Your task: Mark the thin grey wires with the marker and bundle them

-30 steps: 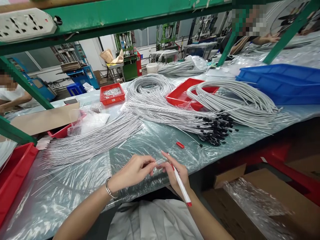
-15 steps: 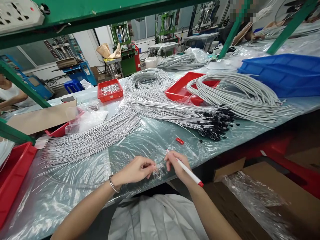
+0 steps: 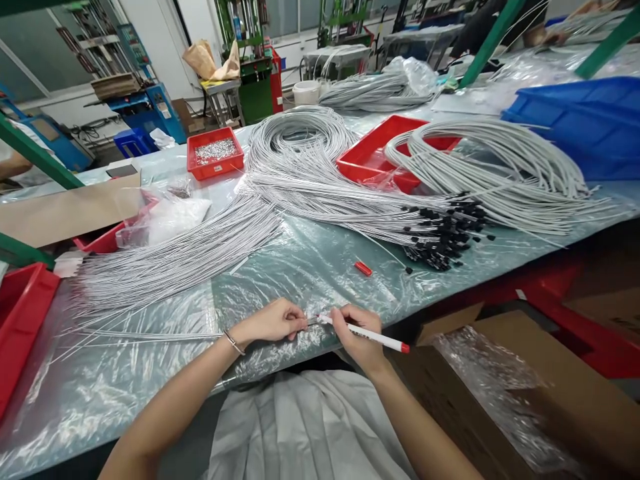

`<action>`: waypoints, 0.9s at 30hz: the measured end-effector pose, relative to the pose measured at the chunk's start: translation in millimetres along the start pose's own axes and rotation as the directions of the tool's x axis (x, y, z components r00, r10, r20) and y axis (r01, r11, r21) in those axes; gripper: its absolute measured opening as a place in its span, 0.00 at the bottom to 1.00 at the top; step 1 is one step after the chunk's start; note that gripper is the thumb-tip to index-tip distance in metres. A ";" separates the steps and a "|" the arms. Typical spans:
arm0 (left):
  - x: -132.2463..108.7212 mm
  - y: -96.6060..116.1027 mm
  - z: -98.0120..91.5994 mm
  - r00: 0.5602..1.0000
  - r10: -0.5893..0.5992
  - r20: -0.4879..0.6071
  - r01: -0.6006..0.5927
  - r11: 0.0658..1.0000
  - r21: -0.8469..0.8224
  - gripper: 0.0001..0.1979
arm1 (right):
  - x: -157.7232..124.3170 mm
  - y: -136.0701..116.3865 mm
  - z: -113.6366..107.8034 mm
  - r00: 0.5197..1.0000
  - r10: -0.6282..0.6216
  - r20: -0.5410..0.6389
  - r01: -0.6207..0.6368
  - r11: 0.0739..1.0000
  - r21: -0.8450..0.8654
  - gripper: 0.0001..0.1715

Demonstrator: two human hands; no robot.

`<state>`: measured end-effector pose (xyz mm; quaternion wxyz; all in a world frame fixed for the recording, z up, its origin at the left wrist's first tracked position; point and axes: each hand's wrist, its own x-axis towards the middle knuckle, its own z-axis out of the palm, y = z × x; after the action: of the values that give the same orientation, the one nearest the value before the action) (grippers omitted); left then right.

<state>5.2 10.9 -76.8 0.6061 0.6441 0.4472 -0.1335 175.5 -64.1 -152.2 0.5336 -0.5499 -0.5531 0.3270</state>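
Observation:
My left hand (image 3: 274,321) pinches a few thin wires (image 3: 165,337) near the table's front edge; their ends stick out to the right of the fingertips, and their tails run left under my wrist. My right hand (image 3: 357,333) grips a white marker pen (image 3: 377,337) with a red end. Its red tip is at the wire ends, though I cannot tell whether it touches them. Behind my hands lies the red pen cap (image 3: 363,269). A wide bundle of thin grey wires (image 3: 185,270) spreads to the left, and black connectors (image 3: 445,233) crowd the ends of another bundle.
A red tray of small metal parts (image 3: 215,167) stands behind the bundles, with another red tray (image 3: 350,163) beside coiled grey cables (image 3: 540,167). A blue bin (image 3: 575,133) is at right. Below the table edge sits an open cardboard box (image 3: 545,360). Green posts (image 3: 40,157) frame the table.
My right hand has turned the marker so its tip now meets the wire-end area by my left fingers. The gap between the hands is bridged by the pen. The head view has shifted.

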 end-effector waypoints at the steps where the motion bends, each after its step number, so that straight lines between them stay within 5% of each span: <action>1: -0.2 0.3 0.1 1.000 -0.002 0.002 0.002 1.000 0.003 0.17 | 0.3 -0.9 -0.2 1.000 -0.023 -0.008 0.023 1.000 -0.021 0.19; 27: -1.0 -0.5 2.5 1.000 0.022 0.016 -0.023 1.000 0.011 0.18 | 1.7 -7.8 -10.4 0.983 -0.152 0.107 0.158 0.986 -0.045 0.18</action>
<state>5.2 8.2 -77.0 0.6076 0.6512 0.4343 -0.1342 183.6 -66.3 -142.1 0.5131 -0.5018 -0.6296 0.2975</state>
